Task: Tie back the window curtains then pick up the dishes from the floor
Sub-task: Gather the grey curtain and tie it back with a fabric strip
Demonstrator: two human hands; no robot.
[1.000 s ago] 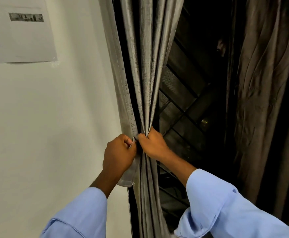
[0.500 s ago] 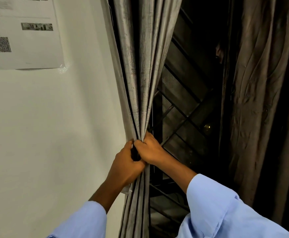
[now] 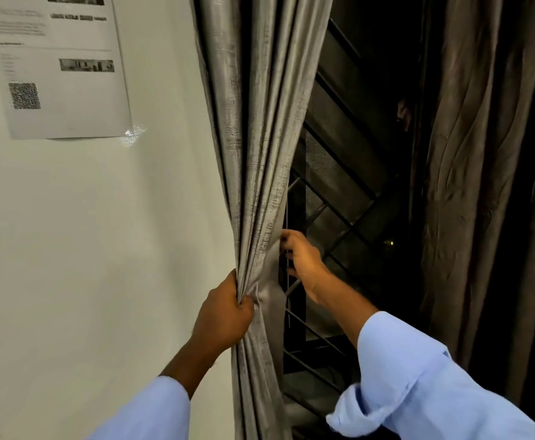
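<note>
We grip the gathered grey, sheened fabric curtain (image 3: 256, 173) in our left hand (image 3: 223, 315), fingers curled tight around its bunched folds beside the white wall (image 3: 101, 249). Our right hand (image 3: 304, 263) reaches behind the curtain's right edge with fingers loosely spread, near the dark metal window grille (image 3: 339, 198); we cannot tell whether it holds anything.

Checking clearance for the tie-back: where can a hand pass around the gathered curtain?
Free: the dark gap between gathered curtain and right curtain, fronting the window grille, where the right hand reaches. Crowded: the left hand grips the bunch close beside the wall.
</note>
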